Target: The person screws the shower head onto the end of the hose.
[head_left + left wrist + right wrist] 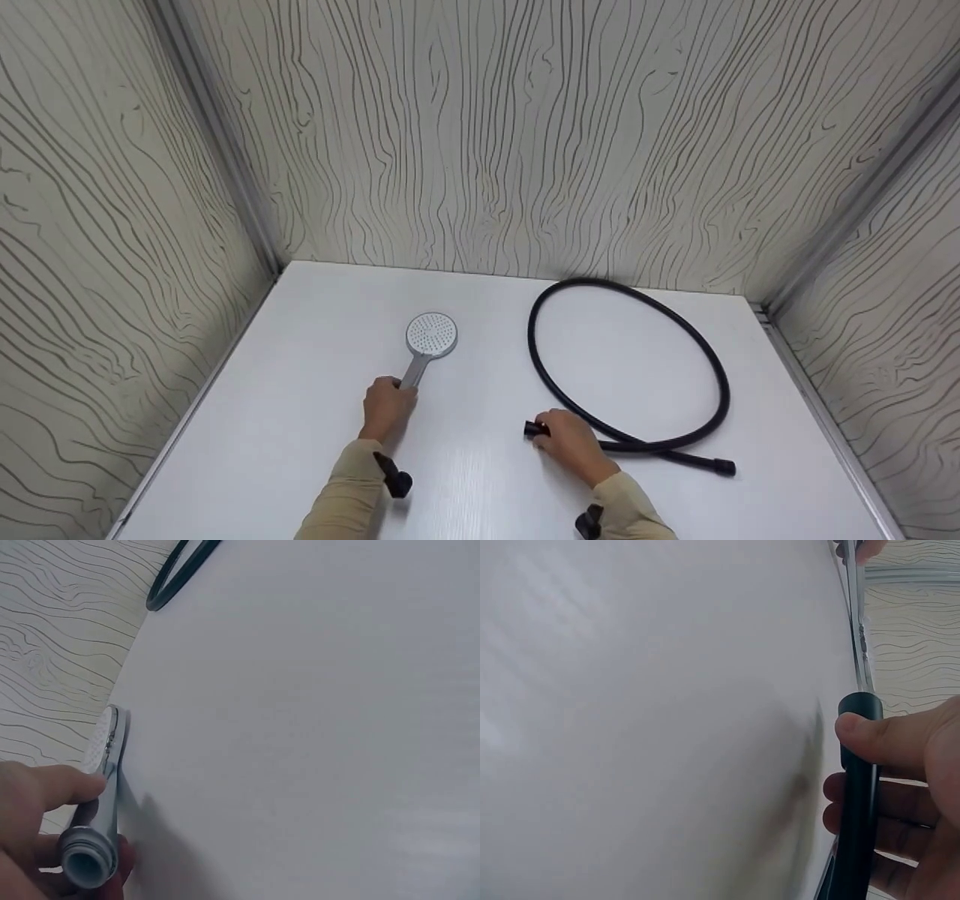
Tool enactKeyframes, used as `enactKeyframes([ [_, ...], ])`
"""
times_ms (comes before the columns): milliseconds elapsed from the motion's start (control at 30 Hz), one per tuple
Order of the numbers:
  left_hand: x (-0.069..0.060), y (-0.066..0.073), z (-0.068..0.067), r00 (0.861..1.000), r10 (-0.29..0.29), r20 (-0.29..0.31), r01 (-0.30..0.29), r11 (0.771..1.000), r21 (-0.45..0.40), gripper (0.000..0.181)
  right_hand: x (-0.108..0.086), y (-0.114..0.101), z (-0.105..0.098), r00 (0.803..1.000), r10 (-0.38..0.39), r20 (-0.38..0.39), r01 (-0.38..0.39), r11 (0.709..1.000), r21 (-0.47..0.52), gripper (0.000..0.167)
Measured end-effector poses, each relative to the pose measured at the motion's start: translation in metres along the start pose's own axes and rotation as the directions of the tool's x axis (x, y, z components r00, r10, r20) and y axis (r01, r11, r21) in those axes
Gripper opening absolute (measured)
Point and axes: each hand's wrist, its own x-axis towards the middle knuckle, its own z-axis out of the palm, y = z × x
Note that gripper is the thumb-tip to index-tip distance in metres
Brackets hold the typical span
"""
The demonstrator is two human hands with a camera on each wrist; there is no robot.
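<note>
A grey shower head [431, 334] with a round, dotted white face points away from me, left of the middle of the table. My left hand [388, 409] grips its handle; the left wrist view shows the handle's threaded end [86, 862] facing the camera. My right hand [574, 444] holds a black shower hose [724, 382] near one end, thumb and fingers around it. That end [861, 705] sticks out past the thumb in the right wrist view. From there the hose runs in a big loop over the right side, crossing itself, and its other end [724, 467] lies at the right.
The white table [465, 495] has wood-grain patterned panels [480, 135] behind it and on both sides. Grey metal rails [225, 150] run along the corners. A small black device [397, 480] is strapped to each wrist.
</note>
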Motion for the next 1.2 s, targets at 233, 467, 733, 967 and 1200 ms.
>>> enactKeyframes([
  [233, 0.006, 0.005, -0.004, 0.981, -0.120, 0.153, 0.139, 0.983, -0.118, 0.043, 0.000, 0.004, -0.001, 1.000, 0.005, -0.005, -0.005, 1.000, 0.024, 0.015],
  [467, 0.006, 0.008, -0.004, 0.928, -0.202, 0.313, 0.275, 0.938, -0.210, 0.023, 0.003, 0.007, -0.003, 1.000, 0.029, 0.005, -0.029, 0.994, 0.106, 0.014],
  [733, 0.003, 0.008, 0.001, 0.914, -0.198, 0.354, 0.319, 0.890, -0.325, 0.018, 0.002, 0.007, -0.004, 1.000, 0.012, 0.000, -0.012, 0.993, 0.119, 0.011],
  [967, 0.001, 0.009, 0.005, 0.899, -0.178, 0.401, 0.362, 0.817, -0.449, 0.021, 0.000, 0.005, -0.008, 0.999, 0.006, -0.042, -0.001, 0.993, 0.118, 0.010],
  [1200, 0.000, 0.012, 0.007, 0.895, -0.139, 0.423, 0.356, 0.795, -0.492, 0.025, 0.001, 0.004, -0.012, 0.998, 0.010, -0.054, -0.003, 0.990, 0.140, 0.011],
])
